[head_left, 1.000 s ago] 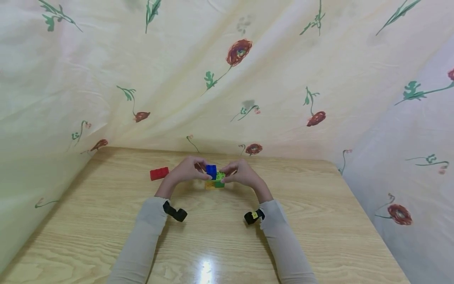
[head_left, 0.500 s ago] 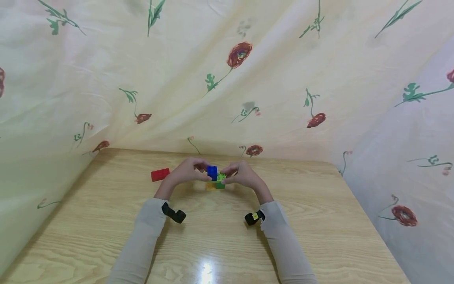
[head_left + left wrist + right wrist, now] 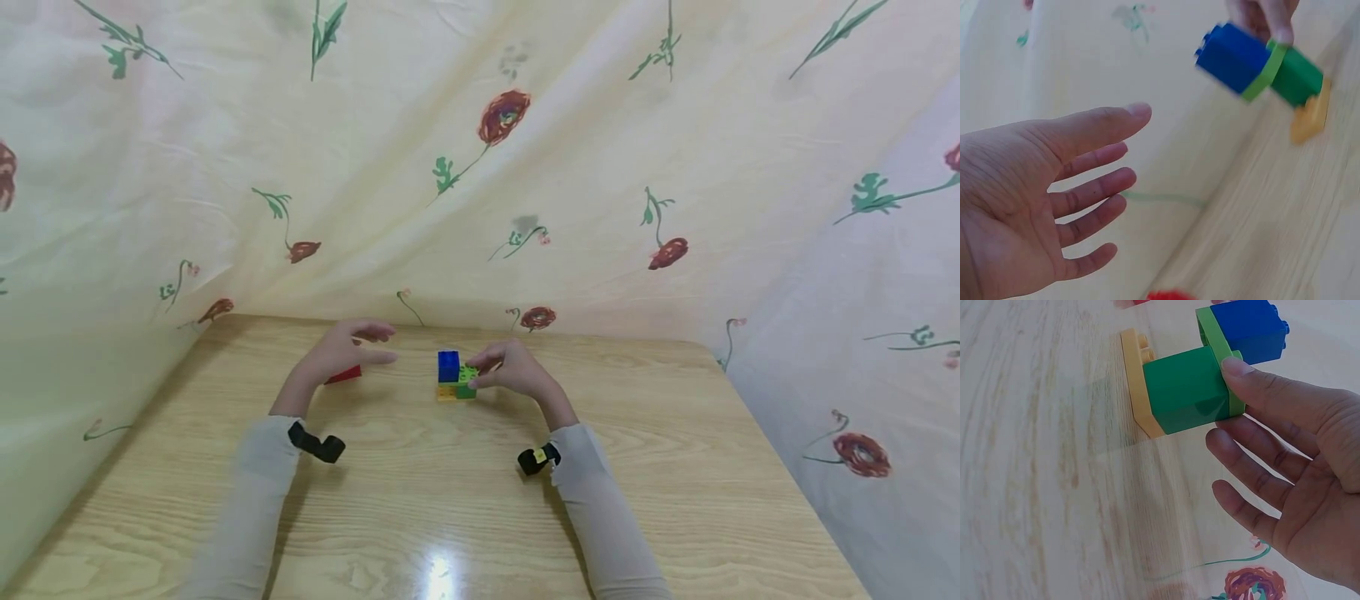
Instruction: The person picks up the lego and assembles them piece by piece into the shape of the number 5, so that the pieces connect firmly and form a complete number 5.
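Note:
My right hand [image 3: 513, 368] pinches the light green plate [image 3: 1217, 339] of a small toy-brick stack, thumb on one side. A blue brick [image 3: 448, 365] sits on one end of that plate. Beneath the plate is a dark green brick [image 3: 1186, 390], mounted on a yellow-orange base plate [image 3: 1137, 387] that rests on the table. Away to the left of the stack, my left hand [image 3: 336, 352] has its fingers spread and holds nothing. A red brick [image 3: 345, 375] lies partly hidden under it; only its edge shows in the left wrist view.
The wooden table [image 3: 435, 483] ends at the back against a hanging flowered cloth [image 3: 585, 167], which also encloses the left and right sides. Black wrist cameras are strapped over both sleeves.
My left hand has let go of the stack and moved left, over the red brick, which it now partly covers. The right hand stays at the stack.

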Demonstrator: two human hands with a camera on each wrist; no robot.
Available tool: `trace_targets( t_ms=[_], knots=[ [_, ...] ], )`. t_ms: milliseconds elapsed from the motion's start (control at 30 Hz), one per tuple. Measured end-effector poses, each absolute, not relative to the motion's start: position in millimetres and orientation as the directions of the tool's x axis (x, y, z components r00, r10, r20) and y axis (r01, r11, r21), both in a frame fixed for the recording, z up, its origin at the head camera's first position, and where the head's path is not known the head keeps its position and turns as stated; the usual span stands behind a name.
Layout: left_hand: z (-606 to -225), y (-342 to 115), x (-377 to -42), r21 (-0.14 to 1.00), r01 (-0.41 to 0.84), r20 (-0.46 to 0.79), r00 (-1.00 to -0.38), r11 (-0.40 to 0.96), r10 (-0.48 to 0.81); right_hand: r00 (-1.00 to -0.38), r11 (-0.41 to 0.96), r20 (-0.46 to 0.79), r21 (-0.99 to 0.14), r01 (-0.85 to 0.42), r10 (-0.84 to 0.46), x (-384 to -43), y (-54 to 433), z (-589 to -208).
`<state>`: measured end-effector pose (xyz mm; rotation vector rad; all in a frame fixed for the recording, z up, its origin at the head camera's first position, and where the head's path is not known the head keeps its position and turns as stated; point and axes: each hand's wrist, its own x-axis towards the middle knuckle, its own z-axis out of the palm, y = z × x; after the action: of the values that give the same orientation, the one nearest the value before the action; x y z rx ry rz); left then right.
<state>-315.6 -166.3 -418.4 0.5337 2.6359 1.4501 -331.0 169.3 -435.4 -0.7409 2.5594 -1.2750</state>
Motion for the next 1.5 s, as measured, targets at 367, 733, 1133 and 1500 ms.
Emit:
trace_targets(
  t_ms=[367,733,1133,1500],
  knots=[
    [-426,-229,-305,0.802,0.132,-0.029,-0.966,0.582,0.258,-0.853,0.5,0.058,-0.788,-0.358,-0.519,-330,170,-435],
    [-446,-255,-305,0.772,0.061,-0.153,-0.948,0.633,0.278,-0.848,0.493,0.051,-0.795,-0.354,-0.527,-331,171,-436],
    [-457,-259,-310,0.753,0.053,-0.161,-0.952,0.656,0.262,-0.835,0.477,0.055,-0.799,-0.365,-0.547,-305,163,-402],
    [-461,-257,-312,0.758,0.053,-0.146,-0.958,0.651,0.247,-0.842,0.484,0.05,-0.799,-0.356,-0.537,-330,170,-435]
  ],
)
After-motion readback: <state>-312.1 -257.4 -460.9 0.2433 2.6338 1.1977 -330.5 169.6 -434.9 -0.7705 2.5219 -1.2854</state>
